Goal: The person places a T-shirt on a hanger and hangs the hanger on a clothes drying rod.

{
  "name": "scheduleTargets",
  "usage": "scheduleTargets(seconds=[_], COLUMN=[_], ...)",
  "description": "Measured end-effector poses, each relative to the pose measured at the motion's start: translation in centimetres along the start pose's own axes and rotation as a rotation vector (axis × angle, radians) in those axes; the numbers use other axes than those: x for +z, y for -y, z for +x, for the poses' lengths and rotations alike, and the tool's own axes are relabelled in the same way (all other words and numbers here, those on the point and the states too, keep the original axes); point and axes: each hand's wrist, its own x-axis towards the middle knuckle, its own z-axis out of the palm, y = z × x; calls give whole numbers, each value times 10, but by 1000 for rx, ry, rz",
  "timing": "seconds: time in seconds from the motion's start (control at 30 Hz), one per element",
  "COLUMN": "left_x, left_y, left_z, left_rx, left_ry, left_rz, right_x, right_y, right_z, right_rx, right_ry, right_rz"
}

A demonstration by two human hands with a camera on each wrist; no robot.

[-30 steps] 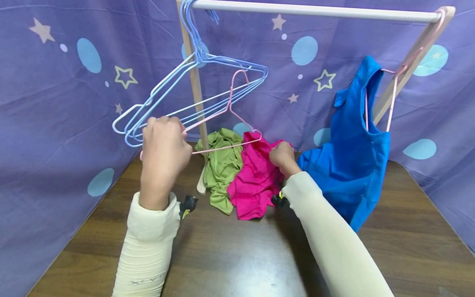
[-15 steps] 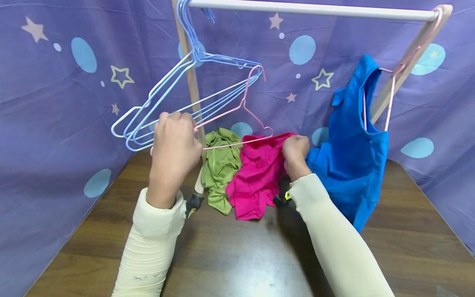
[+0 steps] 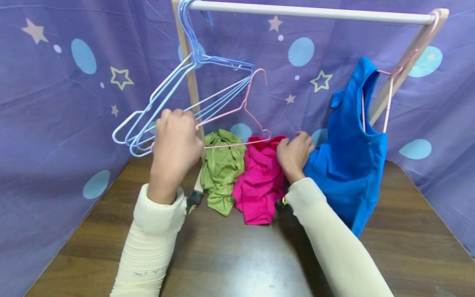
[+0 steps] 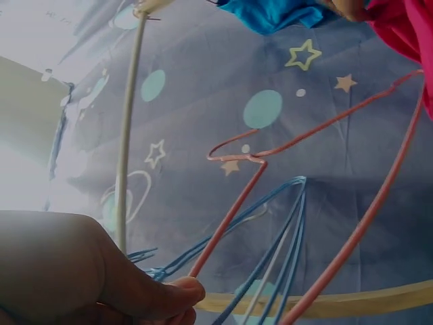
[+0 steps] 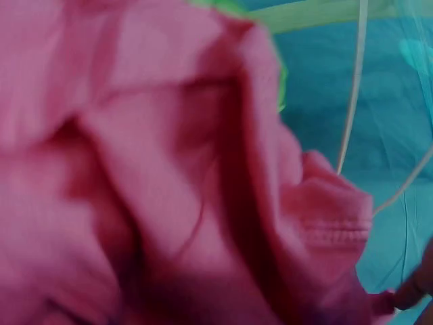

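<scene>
"Where's the pink garment (image 3: 261,177)?"
"On the desk (image 3: 230,255) — probably light and floppy, best taken by its edge."
"Fingers?"
"Left hand's (image 3: 178,144) pinch the pink hanger (image 3: 247,94); right hand's (image 3: 295,152) touch the garment — pinching, can't tell."

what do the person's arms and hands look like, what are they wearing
The left hand and right hand are bare, without gloves. Both arms wear long cream sleeves; the left cuff looks thick and folded, with faint grey lettering farther up that sleeve. A small black device with some yellow shows at each wrist.
</scene>
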Motion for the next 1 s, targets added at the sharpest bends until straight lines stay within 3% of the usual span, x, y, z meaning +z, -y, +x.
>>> scheduleTargets(seconds=[0.13, 0.2, 0.27, 0.43, 0.67, 0.83, 1.0], left_x=[5, 7, 8, 8, 8, 5, 3], left_y=[4, 5, 7, 11, 12, 13, 12], left_z=[3, 4, 4, 3, 3, 0, -2], left_rx=[4, 7, 5, -20, -32, -38, -44], left_ry=[-11, -15, -14, -29, -16, -5, -4], left_rz=[8, 7, 5, 5, -8, -17, -47], right_x=[9, 13, 17, 29, 43, 46, 42], right_y=[5, 8, 10, 8, -4, -9, -8], right_z=[1, 2, 5, 16, 30, 35, 44], right_rx=[-369, -477, -518, -487, -470, -490, -356], right_ry=[3, 53, 127, 300, 384, 363, 405], right_rz=[-178, -264, -362, -548, -600, -532, -368])
